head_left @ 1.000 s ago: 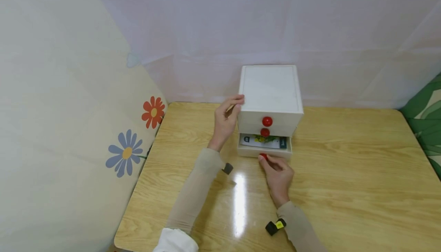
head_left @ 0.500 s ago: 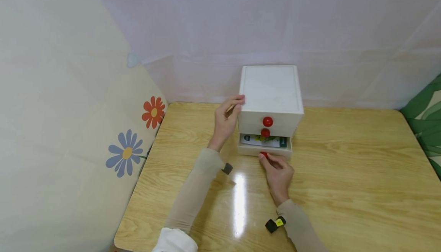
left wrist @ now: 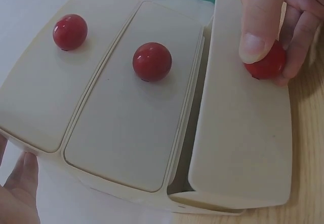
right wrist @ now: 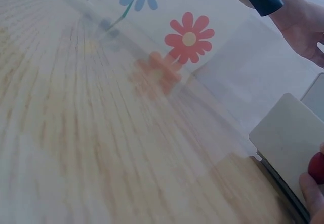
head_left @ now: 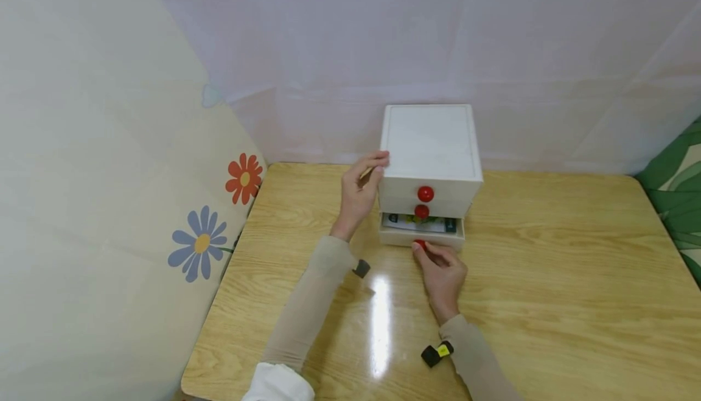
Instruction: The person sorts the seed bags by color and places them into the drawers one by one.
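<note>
A small white drawer cabinet (head_left: 429,139) with red round knobs stands on the table. Its bottom drawer (left wrist: 243,117) juts out part way, while the upper two drawers are flush. My right hand (head_left: 445,276) pinches the bottom drawer's red knob (left wrist: 271,64) between thumb and fingers. On the cabinet's left side rests my left hand (head_left: 358,191), its fingertips at the top edge and its thumb near the front corner. Inside the bottom drawer lies a flat printed item (head_left: 402,223) with yellow and green on it; the upper drawers hide part of it.
The wood-grain table (head_left: 558,267) extends to both sides of the cabinet. Behind it hangs a pale cloth (head_left: 350,42). A flower-printed sheet (head_left: 126,145) borders the left edge, and a green leaf-patterned cloth (head_left: 679,194) is at the far right.
The bottom drawer has slid slightly inward toward the cabinet, with my right hand still on its knob. My left hand has stayed in place.
</note>
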A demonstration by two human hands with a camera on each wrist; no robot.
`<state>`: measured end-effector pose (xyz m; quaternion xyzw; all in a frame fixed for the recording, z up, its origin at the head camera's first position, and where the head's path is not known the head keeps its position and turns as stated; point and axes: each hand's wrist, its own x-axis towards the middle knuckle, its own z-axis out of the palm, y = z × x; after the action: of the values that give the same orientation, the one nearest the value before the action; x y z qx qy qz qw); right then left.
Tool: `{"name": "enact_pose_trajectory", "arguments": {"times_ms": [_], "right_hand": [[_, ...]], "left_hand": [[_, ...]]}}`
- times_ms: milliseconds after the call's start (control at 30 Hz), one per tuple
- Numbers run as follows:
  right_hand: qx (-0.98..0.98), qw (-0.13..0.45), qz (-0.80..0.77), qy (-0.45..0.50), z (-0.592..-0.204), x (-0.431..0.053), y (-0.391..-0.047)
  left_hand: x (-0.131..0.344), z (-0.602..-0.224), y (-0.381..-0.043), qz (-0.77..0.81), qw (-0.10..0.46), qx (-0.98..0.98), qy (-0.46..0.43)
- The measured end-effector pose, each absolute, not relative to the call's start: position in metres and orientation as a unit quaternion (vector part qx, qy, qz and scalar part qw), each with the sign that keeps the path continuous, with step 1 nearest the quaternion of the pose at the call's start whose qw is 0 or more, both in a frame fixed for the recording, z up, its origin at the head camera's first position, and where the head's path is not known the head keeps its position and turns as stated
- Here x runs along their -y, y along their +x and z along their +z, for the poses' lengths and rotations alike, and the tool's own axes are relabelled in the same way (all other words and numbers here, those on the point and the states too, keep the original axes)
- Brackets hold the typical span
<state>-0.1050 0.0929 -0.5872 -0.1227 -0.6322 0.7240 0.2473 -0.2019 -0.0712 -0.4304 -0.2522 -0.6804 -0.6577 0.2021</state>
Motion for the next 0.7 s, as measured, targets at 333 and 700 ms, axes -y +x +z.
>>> {"name": "enact_pose_trajectory", "arguments": {"times_ms": [333,700], "right_hand": [[0.639,0.241,0.72,-0.122,-0.585,-0.094,-0.108],[0.637,0.259,0.717,-0.113,-0.59,-0.093,-0.116]], "left_hand": [[0.071,-0.431,-0.203,-0.661,0.2,0.677,-0.254],[0.071,-0.43,-0.203,-0.656,0.204,0.68,-0.256]]}}
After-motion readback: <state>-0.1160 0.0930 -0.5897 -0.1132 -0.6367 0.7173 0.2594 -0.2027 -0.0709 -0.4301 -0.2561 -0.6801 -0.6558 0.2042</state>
